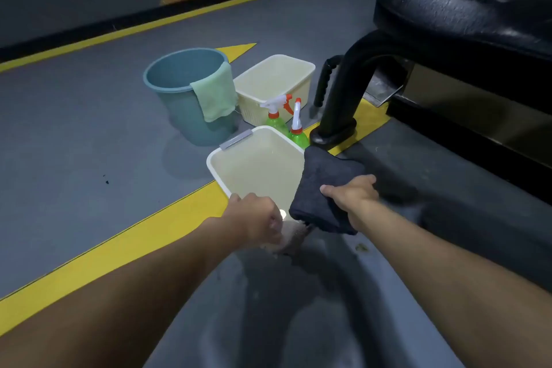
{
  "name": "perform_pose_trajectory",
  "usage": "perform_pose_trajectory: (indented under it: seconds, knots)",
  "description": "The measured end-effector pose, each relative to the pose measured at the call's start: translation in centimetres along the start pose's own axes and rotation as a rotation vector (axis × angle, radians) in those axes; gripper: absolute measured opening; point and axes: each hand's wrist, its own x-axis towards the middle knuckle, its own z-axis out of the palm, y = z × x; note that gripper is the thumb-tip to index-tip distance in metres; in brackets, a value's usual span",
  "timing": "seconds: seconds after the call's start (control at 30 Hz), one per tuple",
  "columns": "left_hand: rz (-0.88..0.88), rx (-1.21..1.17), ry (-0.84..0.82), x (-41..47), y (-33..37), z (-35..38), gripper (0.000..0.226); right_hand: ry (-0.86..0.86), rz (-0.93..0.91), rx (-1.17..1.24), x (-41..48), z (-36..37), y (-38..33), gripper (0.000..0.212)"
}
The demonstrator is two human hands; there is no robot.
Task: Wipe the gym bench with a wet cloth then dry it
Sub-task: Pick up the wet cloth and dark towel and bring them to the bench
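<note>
I count two hands, two cloths, two spray bottles, two cream containers, one bucket and one bench. My right hand (351, 197) has its fingers closed around a folded dark cloth (321, 182), held above the right edge of the cream tub (213, 169). My left hand (257, 218) is curled over the tub's near corner and appears to grip the rim. Behind the tub stand the spray bottles (276, 118), green with white-and-orange triggers, then a slatted cream basket (263, 106) and a blue bucket (179, 116) with a green cloth (215, 92) draped over its rim. The black padded gym bench (463, 9) is at upper right, its leg just beside the bottles. Everything sits on a grey floor (74, 128) crossed by yellow lines (119, 243); a dark wall runs behind.
</note>
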Motion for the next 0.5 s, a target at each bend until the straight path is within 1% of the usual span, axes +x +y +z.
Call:
perform_pose_trajectory:
  seconds: [0.03,0.1,0.13,0.2,0.3,0.4,0.43,0.5]
  knots:
    - [0.01,0.006,0.006,-0.1,0.1,-0.1,0.021,0.001,0.023,0.017,0.1,0.0,0.0,0.092]
    - [0.041,0.034,0.048,0.0,0.3,0.1,0.035,0.004,0.041,0.068,0.5,0.1,0.2,0.089]
    - [0.056,0.044,0.082,0.1,0.3,0.3,0.035,-0.02,0.037,0.115,0.7,0.0,0.3,0.08]
    - [0.07,0.015,0.06,0.0,0.3,0.2,0.027,-0.057,0.033,0.21,1.0,0.0,0.6,0.058]
    - [0.071,-0.093,0.103,-0.2,0.2,-0.2,0.018,-0.076,0.034,0.327,0.8,-0.5,0.6,0.046]
    - [0.025,-0.257,0.195,-0.3,0.3,-0.9,0.011,-0.063,0.024,0.325,0.5,-0.7,0.7,0.039]
    - [-0.004,-0.319,0.189,-0.5,0.2,-1.3,0.012,-0.069,0.017,0.325,0.0,-0.9,0.6,0.036]
    - [-0.068,-0.498,0.239,0.2,0.2,-2.8,0.017,-0.085,-0.007,0.343,-0.4,-1.5,-0.1,0.032]
